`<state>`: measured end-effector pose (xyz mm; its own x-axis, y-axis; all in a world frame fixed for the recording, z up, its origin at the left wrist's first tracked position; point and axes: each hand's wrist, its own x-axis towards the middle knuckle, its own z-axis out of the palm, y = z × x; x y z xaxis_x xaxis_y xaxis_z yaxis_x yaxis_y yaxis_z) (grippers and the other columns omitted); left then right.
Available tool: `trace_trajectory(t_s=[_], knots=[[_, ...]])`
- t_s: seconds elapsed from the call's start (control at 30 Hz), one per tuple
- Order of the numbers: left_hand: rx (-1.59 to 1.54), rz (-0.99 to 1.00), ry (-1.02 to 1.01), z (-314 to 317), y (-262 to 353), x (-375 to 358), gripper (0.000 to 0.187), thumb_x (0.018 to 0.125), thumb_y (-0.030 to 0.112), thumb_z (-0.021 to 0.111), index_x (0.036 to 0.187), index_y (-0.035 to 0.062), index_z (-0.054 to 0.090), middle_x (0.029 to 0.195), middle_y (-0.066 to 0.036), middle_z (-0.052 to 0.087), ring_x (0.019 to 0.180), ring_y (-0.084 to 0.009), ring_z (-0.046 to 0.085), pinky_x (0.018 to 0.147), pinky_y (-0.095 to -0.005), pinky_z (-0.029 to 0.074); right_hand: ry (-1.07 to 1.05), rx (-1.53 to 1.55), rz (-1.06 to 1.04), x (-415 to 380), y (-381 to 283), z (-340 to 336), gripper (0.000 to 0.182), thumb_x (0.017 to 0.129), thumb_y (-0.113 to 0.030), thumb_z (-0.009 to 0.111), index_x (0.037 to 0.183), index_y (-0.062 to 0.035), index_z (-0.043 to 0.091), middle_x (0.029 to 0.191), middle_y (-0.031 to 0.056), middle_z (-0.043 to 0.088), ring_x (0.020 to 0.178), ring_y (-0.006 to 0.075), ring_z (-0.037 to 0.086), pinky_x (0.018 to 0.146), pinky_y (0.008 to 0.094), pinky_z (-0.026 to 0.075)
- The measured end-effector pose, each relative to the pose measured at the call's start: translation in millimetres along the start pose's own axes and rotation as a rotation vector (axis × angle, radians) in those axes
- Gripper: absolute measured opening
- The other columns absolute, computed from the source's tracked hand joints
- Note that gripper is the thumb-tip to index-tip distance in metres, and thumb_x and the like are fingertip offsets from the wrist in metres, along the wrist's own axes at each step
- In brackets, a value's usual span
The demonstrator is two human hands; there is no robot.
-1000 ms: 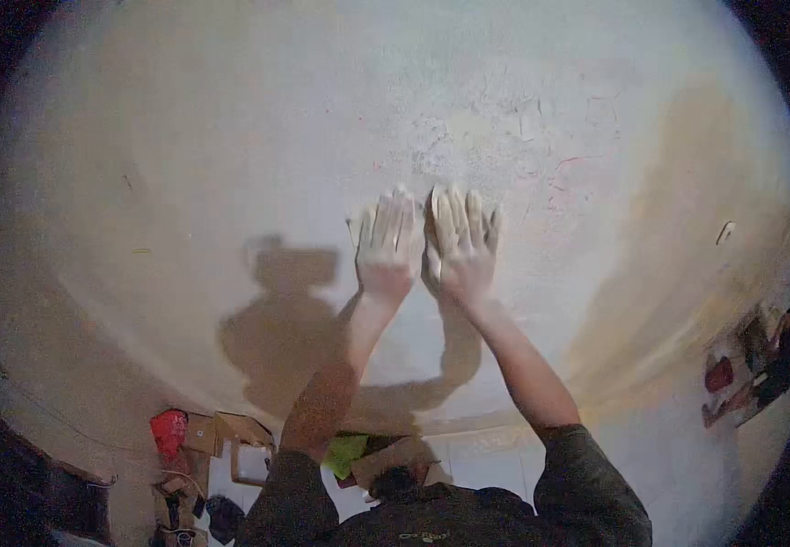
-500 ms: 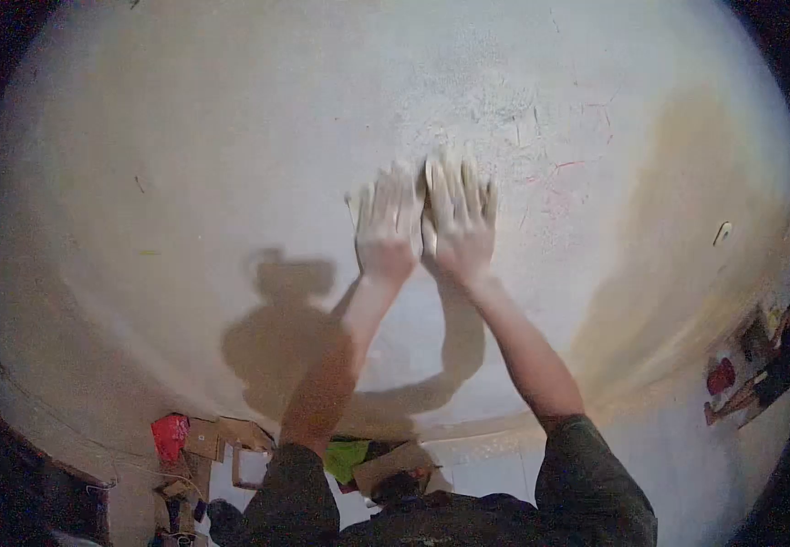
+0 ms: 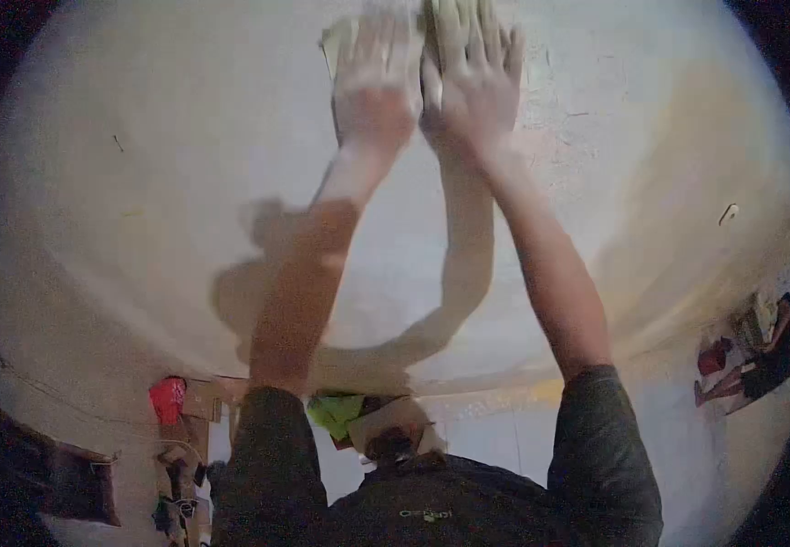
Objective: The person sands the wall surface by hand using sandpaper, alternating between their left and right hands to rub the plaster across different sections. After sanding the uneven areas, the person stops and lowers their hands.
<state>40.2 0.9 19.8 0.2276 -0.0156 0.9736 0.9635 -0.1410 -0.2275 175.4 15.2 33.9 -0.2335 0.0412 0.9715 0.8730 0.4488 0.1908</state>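
Note:
Both of my hands press flat against a pale wall (image 3: 203,109), high in the head view. My left hand (image 3: 375,91) has its fingers stretched upward. A pale yellowish sheet (image 3: 330,46) sticks out past its left edge, mostly covered by the palm. What the sheet is made of does not show. Just right of it, my right hand (image 3: 477,96) lies flat with its fingers extended and slightly apart. Whether the sheet reaches under this hand is hidden. The fingertips of the left hand are smeared by motion near the top edge.
Rough, flaking patches and faint marks lie right of my hands. A small oblong fitting (image 3: 729,215) is on the wall at right. Below are a red bag (image 3: 167,399), a green item (image 3: 335,415) and cardboard. Another person (image 3: 764,369) is at far right.
Both hands have slid up the wall together, and my arms are stretched further. The yellowish sheet has moved up with my left hand. The view has shifted slightly.

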Motion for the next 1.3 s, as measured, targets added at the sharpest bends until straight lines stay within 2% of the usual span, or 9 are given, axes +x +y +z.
trace_trajectory(t_s=[0.23,0.43,0.5,0.53,0.77,0.93,1.03,1.1,1.3], knots=[[-0.062,-0.132,-0.181,-9,36,-123,0.051,0.087,0.018,0.058,0.136,0.0021,0.057,0.148,-0.017,0.048,0.140,-0.0349,0.042,0.117,-0.0531,0.026,-0.122,0.186,0.010,-143,-17,13,0.060,0.092,-0.033,0.053,0.149,-0.0153,0.044,0.153,0.0078,0.044,0.146,0.0265,0.035,0.121,0.0533,0.010],[0.000,-0.050,-0.073,-3,3,-1,0.053,0.087,0.015,0.057,0.139,0.0033,0.054,0.146,-0.018,0.049,0.140,-0.0355,0.042,0.118,-0.0525,0.026,0.088,0.246,0.000,44,6,0,0.061,0.093,-0.032,0.052,0.149,-0.0100,0.042,0.153,0.0131,0.043,0.146,0.0284,0.031,0.119,0.0541,0.014],[-0.055,-0.091,-0.026,1,-4,18,0.053,0.087,0.014,0.057,0.139,0.0032,0.053,0.146,-0.019,0.049,0.139,-0.0356,0.042,0.119,-0.0527,0.026,0.023,0.148,-0.007,51,5,-7,0.076,0.090,-0.028,0.050,0.157,-0.0062,0.020,0.162,0.0148,0.023,0.151,0.0306,0.019,0.123,0.0481,0.008],[-0.086,-0.107,-0.007,1,-4,20,0.053,0.087,0.014,0.056,0.139,0.0031,0.053,0.146,-0.019,0.049,0.139,-0.0357,0.042,0.119,-0.0529,0.025,0.129,0.228,-0.036,30,7,10,0.065,0.093,-0.031,0.052,0.151,-0.0075,0.039,0.154,0.0157,0.041,0.147,0.0308,0.031,0.120,0.0541,0.011],[-0.038,-0.111,-0.163,-7,34,-108,0.052,0.088,0.013,0.055,0.138,0.0017,0.054,0.146,-0.019,0.050,0.139,-0.0354,0.043,0.119,-0.0520,0.025,-0.150,0.243,0.005,-125,-17,10,0.061,0.092,-0.030,0.052,0.149,-0.0096,0.042,0.155,0.0127,0.040,0.148,0.0296,0.030,0.121,0.0536,0.011],[0.118,-0.025,-0.038,-4,-13,31,0.058,0.086,0.010,0.056,0.143,-0.0002,0.047,0.148,-0.021,0.046,0.140,-0.0380,0.041,0.118,-0.0518,0.026,0.156,0.279,-0.053,20,8,-2,0.061,0.091,-0.029,0.052,0.148,-0.0085,0.042,0.150,0.0143,0.046,0.145,0.0313,0.033,0.120,0.0516,0.014],[0.023,0.020,0.032,-12,-5,75,0.047,0.095,0.015,0.048,0.138,-0.0046,0.051,0.149,-0.024,0.043,0.144,-0.0363,0.033,0.120,-0.0489,0.022,0.071,0.222,-0.042,55,18,-11,0.074,0.091,-0.026,0.050,0.156,-0.0052,0.022,0.161,0.0140,0.026,0.150,0.0310,0.021,0.123,0.0485,0.009],[-0.075,-0.086,-0.092,-1,-1,31,0.053,0.090,0.011,0.050,0.142,-0.0007,0.048,0.150,-0.023,0.042,0.144,-0.0369,0.034,0.120,-0.0523,0.021,0.083,0.253,0.022,37,13,4,0.063,0.091,-0.029,0.052,0.149,-0.0093,0.041,0.150,0.0146,0.045,0.143,0.0318,0.035,0.120,0.0526,0.015],[-0.050,-0.122,-0.154,-3,44,-118,0.052,0.089,0.013,0.058,0.138,-0.0031,0.052,0.149,-0.021,0.046,0.138,-0.0378,0.043,0.114,-0.0512,0.033,-0.111,0.245,0.076,-131,-19,14,0.063,0.092,-0.032,0.051,0.151,-0.0141,0.041,0.156,0.0086,0.040,0.147,0.0264,0.031,0.120,0.0578,0.008]])
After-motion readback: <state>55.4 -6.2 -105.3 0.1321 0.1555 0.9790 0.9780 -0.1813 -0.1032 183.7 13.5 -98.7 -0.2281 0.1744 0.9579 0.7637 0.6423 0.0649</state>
